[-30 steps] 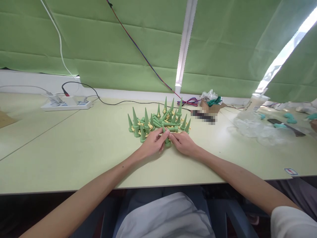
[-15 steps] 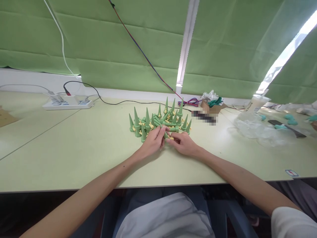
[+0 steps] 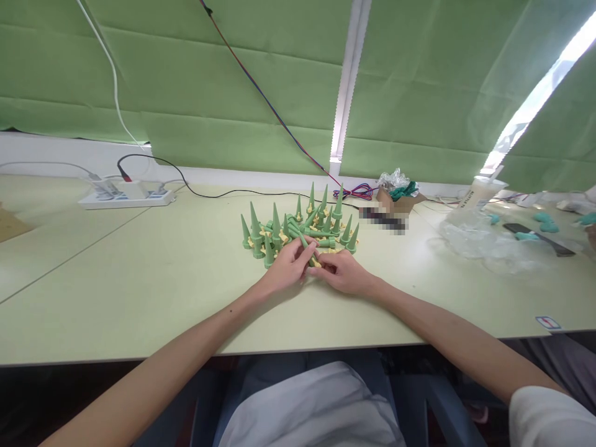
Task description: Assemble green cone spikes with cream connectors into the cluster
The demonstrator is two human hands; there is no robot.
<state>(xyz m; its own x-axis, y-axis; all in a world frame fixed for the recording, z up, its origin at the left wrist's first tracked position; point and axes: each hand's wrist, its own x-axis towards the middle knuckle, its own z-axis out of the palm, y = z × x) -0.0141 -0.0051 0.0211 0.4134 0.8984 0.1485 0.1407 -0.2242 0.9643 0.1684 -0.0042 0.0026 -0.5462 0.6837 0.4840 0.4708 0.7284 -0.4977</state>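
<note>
**Green sheeting [image 3: 233, 93] behind a pale tabletop [image 3: 186, 267]**

Low over the tabletop's near middle, a green spike [image 3: 303, 240] slants between both hands, its point toward the far side and a yellow piece [image 3: 317, 265] at its near end. The left hand [image 3: 289, 264] has thumb and fingers closed round the spike, probably to keep it steady; the right hand [image 3: 343, 270] is curled with its fingertips by the yellow piece, though whether they pinch it I cannot tell.

Just beyond, standing spikes [image 3: 276, 221] point upward on their broad ends, likely because these make a stable foot. Lying spikes [image 3: 320, 234] are heaped between them, with small yellow pieces [image 3: 284, 238] mixed in.

Farther back, brown cardboard [image 3: 412, 203], box or tray, holds crumpled clear wrap [image 3: 393, 179] and something teal [image 3: 404, 191], perhaps cloth. At the right, a pale cup [image 3: 478, 194] stands behind a clear plastic bag [image 3: 488, 245]; the cup's contents do not show.
</note>
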